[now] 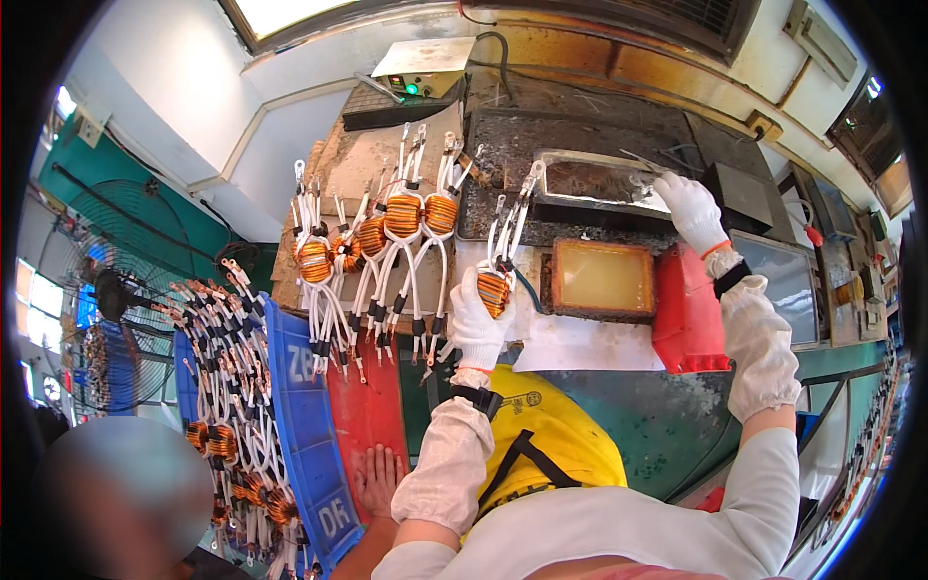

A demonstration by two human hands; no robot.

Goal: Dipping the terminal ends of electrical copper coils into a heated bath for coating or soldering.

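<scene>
My left hand [478, 329], in a white glove, is closed around a copper-wound toroidal coil [493, 293]. The coil's white leads rise away from me, their metal lugs close to the left end of a rectangular solder pot [588, 205]. Over the pot's right end is my right hand [692, 211], also gloved, its fingers closed on a thin metal tool [640, 160] that slants over the pot's far rim. The tool's exact kind is unclear. Between my hands sits a brown-rimmed tray [604, 311] of amber, cloudy liquid or wax. Several more coils [403, 215] with white leads lie left of my left hand.
Right of the tray stands a red bin [688, 314]. A control box [421, 83] with a green light is at the back. At left, a blue crate [302, 387] holds many coils [220, 442]. A co-worker's bare hand [378, 476] rests on a red surface [362, 411] beside my left forearm.
</scene>
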